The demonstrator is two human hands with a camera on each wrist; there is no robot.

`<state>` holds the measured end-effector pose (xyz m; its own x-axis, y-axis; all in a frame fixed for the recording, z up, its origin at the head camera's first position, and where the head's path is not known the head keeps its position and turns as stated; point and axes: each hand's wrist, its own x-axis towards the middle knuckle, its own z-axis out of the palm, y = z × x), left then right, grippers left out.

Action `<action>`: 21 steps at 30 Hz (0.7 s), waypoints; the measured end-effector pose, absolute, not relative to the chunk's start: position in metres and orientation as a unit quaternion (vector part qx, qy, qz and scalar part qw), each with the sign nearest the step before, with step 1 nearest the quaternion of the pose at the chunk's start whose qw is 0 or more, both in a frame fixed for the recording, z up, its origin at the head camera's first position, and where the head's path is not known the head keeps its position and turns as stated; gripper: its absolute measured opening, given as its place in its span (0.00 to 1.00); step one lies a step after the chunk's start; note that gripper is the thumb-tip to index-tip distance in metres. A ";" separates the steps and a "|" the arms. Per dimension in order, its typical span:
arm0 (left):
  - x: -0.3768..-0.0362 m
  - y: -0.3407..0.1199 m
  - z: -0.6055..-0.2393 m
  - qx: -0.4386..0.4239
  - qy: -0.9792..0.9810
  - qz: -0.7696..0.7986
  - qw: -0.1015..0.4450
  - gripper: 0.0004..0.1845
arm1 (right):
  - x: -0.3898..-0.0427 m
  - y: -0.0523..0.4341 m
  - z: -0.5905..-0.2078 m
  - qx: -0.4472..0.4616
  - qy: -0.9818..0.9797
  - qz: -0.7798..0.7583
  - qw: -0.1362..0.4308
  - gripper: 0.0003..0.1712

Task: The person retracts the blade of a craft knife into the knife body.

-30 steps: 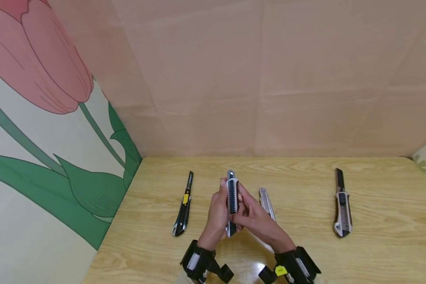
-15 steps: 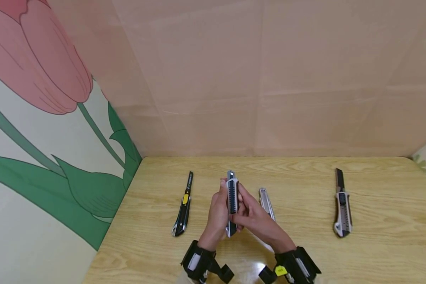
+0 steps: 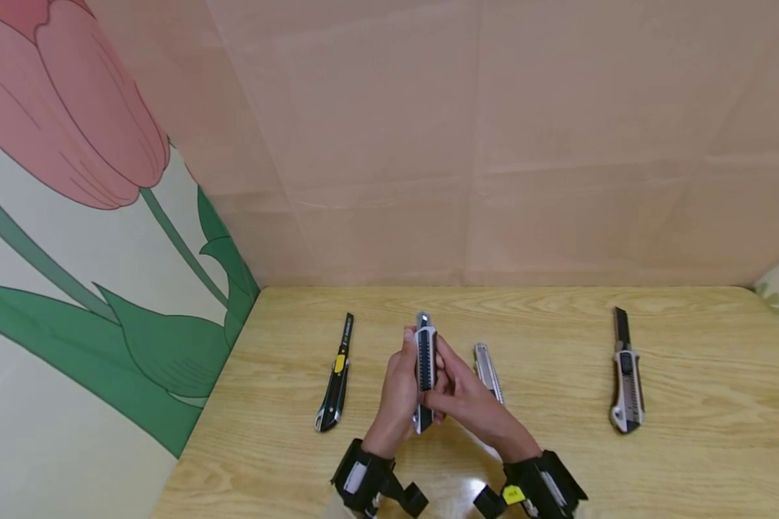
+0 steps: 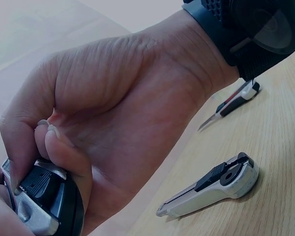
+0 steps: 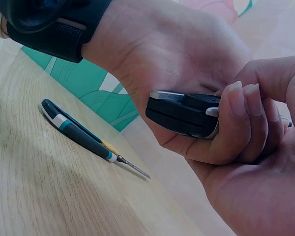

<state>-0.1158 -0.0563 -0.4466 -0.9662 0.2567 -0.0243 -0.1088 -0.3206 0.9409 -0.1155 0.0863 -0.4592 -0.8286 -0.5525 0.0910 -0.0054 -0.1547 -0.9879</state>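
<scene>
You are gripping a grey-and-black utility knife (image 3: 424, 367) in both hands, the left hand (image 3: 397, 389) and right hand (image 3: 462, 404) curling round it above the worktop (image 3: 701, 447). Your left wrist view is showing the silver knife (image 4: 211, 187) lying just beside; the head view is half hiding it. Your fingers are covering the held knife's middle, so its slider is hard to make out

No visible change since earlier pics.
</scene>
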 end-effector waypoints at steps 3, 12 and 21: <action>-0.116 -0.057 -0.447 0.059 0.572 0.810 0.116 0.36 | -0.116 0.086 -0.458 -0.218 0.629 -0.722 0.188 0.54; -0.117 -0.057 -0.448 0.051 0.567 0.813 0.120 0.34 | -0.116 0.086 -0.459 -0.216 0.643 -0.713 0.178 0.54; -0.119 -0.056 -0.451 0.020 0.580 0.804 0.127 0.35 | -0.116 0.086 -0.461 -0.194 0.665 -0.701 0.171 0.51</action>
<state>-0.1188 -0.0556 -0.4511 -0.9667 0.2288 -0.1150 -0.1814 -0.2952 0.9380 -0.1156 0.0861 -0.4607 -0.8666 -0.4971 0.0442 -0.0175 -0.0582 -0.9982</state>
